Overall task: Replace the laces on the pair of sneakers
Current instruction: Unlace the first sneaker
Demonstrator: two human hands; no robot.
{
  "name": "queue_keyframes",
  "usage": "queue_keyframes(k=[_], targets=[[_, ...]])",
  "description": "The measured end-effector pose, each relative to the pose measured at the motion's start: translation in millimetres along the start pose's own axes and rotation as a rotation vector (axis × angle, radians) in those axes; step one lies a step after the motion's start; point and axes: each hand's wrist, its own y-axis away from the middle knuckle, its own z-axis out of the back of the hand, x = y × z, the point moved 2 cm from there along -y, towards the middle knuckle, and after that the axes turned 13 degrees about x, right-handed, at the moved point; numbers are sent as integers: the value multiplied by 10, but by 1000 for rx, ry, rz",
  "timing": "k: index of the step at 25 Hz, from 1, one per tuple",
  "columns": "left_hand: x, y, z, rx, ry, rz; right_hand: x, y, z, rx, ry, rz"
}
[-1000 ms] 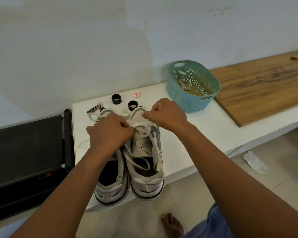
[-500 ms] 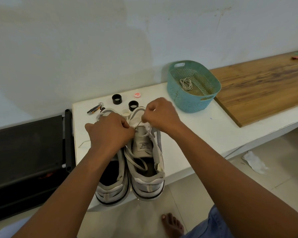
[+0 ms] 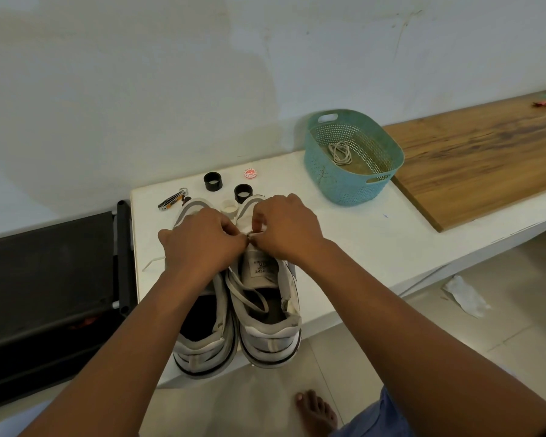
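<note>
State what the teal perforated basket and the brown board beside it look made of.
Teal perforated basket: probably moulded plastic, matte, judging by its even rows of small holes and cut-out handles. Brown board: looks like wood or a wood-look laminate, smooth with a low sheen, showing streaky grain and darker patches; the picture cannot settle which.

Both my forearms reach forward from the near edge and converge toward the middle. My left hand (image 3: 202, 244) lies knuckles up, fingers curled under and tips pinched together at its right side. My right hand (image 3: 286, 230) sits just beside it, also knuckles up, fingers bent down in a pinch. The fingertips of the two hands meet, nearly touching.
</note>
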Motion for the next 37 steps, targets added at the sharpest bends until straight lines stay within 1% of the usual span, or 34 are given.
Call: queue_keyframes(k=[3, 5, 7, 8, 9, 10, 11, 14, 16, 18, 21, 23, 26, 28, 29, 30, 32, 33, 34, 35, 37], targets=[[5, 4, -3, -8, -4, 10, 39, 39, 11, -58, 55, -11], [-1, 14, 4, -12, 0, 17, 22, 65, 113, -109, -57, -63], [-16, 25, 9, -6, 14, 11, -20, 104, 245, -256, -212, -150], [-19, 36, 13, -2, 14, 9, -45, 115, 286, -342, -223, -190], [-22, 43, 16, 2, 10, 11, -74, 116, 302, -396, -183, -218], [-24, 47, 16, 4, 8, 14, -103, 113, 300, -399, -132, -224], [-24, 46, 12, 5, 10, 16, -124, 105, 281, -356, -102, -205], [-8, 30, 6, 6, 29, 19, -64, 88, 162, -138, -69, -47], [5, 9, 7, 6, 33, 20, 5, 64, 68, -53, 17, -8], [13, -4, 5, 0, 36, 24, 50, 56, 3, -47, 62, -9], [28, -18, -1, -9, 25, 37, 87, 82, 23, -98, 96, 9], [30, -15, -2, -16, 5, 46, 91, 122, 112, -166, -6, -23], [23, -14, -4, -21, -10, 49, 25, 177, 305, -387, -304, -173], [25, -13, -4, -18, -19, 51, -45, 165, 348, -459, -376, -215], [26, -17, -5, -15, -18, 52, -74, 141, 334, -428, -369, -191], [29, -20, -8, -13, -11, 52, -87, 110, 297, -342, -351, -147], [33, -28, -14, -13, 1, 50, -57, 66, 173, -113, -255, -70], [34, -29, -14, -13, 3, 50, -25, 59, 113, -32, -173, -50], [30, -29, -13, -14, 4, 51, 7, 56, 66, 7, -84, -36], [24, -25, -11, -15, 5, 49, 32, 54, 33, 11, -7, -25], [9, -15, -9, -18, 4, 44, 82, 71, 17, -21, 72, -17]])
